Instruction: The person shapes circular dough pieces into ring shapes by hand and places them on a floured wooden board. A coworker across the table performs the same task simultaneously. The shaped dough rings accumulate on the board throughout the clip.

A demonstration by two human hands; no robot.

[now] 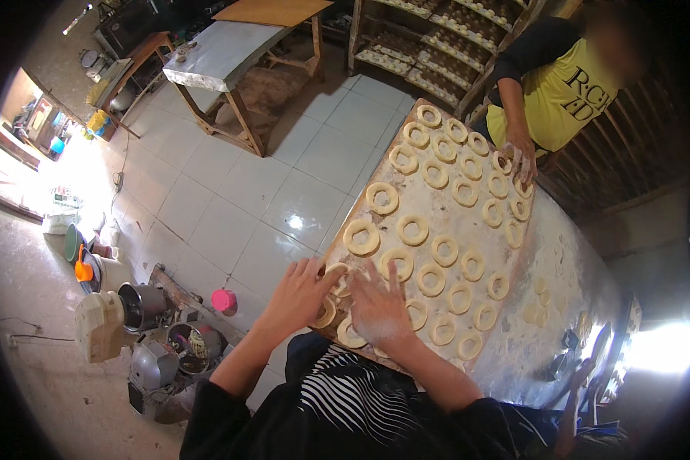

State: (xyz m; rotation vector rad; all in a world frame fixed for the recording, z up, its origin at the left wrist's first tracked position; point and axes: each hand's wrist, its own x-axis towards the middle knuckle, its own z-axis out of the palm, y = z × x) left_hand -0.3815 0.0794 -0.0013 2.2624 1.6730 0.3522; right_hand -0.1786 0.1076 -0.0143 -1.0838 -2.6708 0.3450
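Many pale dough rings (pixel 361 237) lie in rough rows on a floured wooden board (pixel 425 202). At the board's near left corner, both my hands are at one dough ring (pixel 337 279). My left hand (pixel 299 295) pinches its left side, the other fingers bent. My right hand (pixel 377 305), dusted with flour, reaches over the ring's right side with its fingers spread. Another ring (pixel 350 333) shows partly under my right hand, and one more (pixel 324 313) lies beside my left hand.
Across the board, a co-worker's hand (pixel 522 156) touches rings at the far right. A floured metal surface (pixel 548 287) adjoins the board. Mixers (pixel 155 366) and a pink container (pixel 223 300) stand at left. Behind are a metal-topped table (pixel 222 54) and racks of dough trays (pixel 456 44).
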